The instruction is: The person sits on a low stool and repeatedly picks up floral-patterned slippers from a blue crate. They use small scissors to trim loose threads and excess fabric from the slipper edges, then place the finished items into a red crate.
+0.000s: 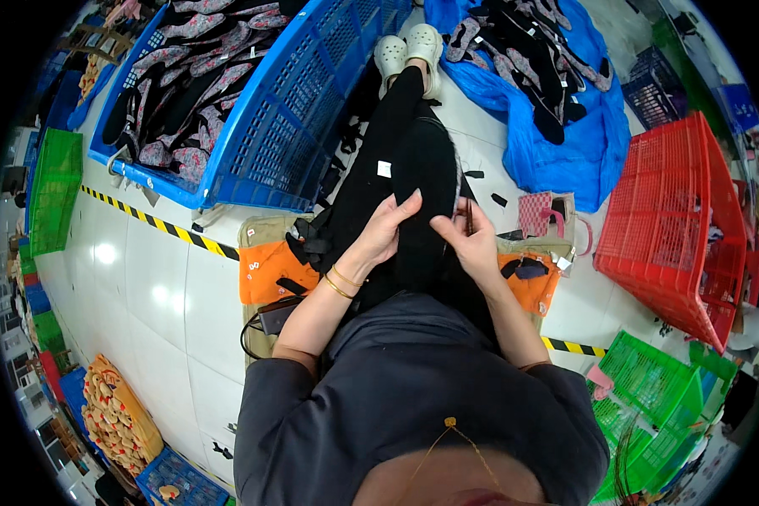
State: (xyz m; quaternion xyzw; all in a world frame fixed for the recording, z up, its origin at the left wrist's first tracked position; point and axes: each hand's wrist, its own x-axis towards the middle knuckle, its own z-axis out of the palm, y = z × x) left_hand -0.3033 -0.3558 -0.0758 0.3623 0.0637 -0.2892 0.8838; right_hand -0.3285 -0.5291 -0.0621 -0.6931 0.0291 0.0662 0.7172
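So, closest to the camera there's a dark grey shirt (422,363) with a gold pendant (449,422) at the neck. Just past that is the lap, and the black fabric piece (422,181) is right over it, between both hands. Left hand (378,232), gold bangles (342,283) on the wrist, has its left edge, thumb on top and the other fingers mostly tucked out of sight. Right hand (474,240) has a narrow pinch on the right edge, thumb against curled fingers; can't tell if anything else is in that pinch. A small white tag (384,169) shows just left of the piece.

Orange cloth (266,274) sits beside the lap. Beyond that on the left, a big blue crate (280,126) is loaded with black and pink-patterned pieces (198,67); a red crate (649,219) stands off to the right. Farthest out are pale clogs (424,44) on the feet and, right of them, more patterned pieces heaped on a blue sheet (557,169).
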